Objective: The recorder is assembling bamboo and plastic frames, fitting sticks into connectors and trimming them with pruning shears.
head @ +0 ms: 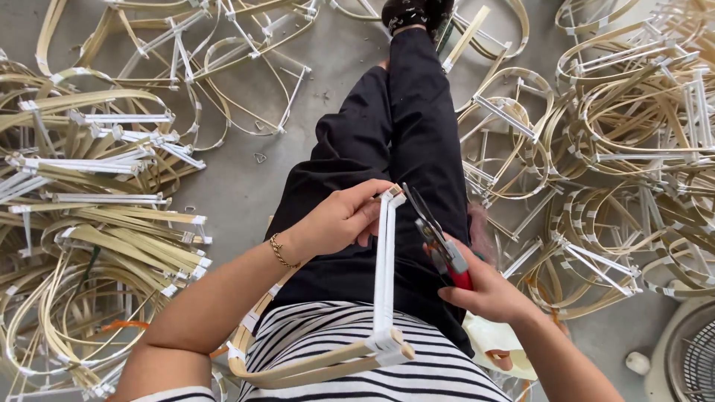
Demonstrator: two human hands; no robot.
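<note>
From the head camera, the left hand has its fingers clamped on the top corner of a bamboo frame wrapped in white tape, which stands upright over the person's lap. The right hand has its fingers closed around red-handled pliers, whose tips point at that same corner. Heaps of similar frames cover the floor on both sides. The frame's lower curve is cut off behind the left forearm.

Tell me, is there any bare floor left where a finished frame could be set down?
Some. A grey patch of floor lies open between the left pile of bamboo frames and the black trouser leg. Another small patch sits by the fan, bottom right. The right pile is crowded throughout.
</note>
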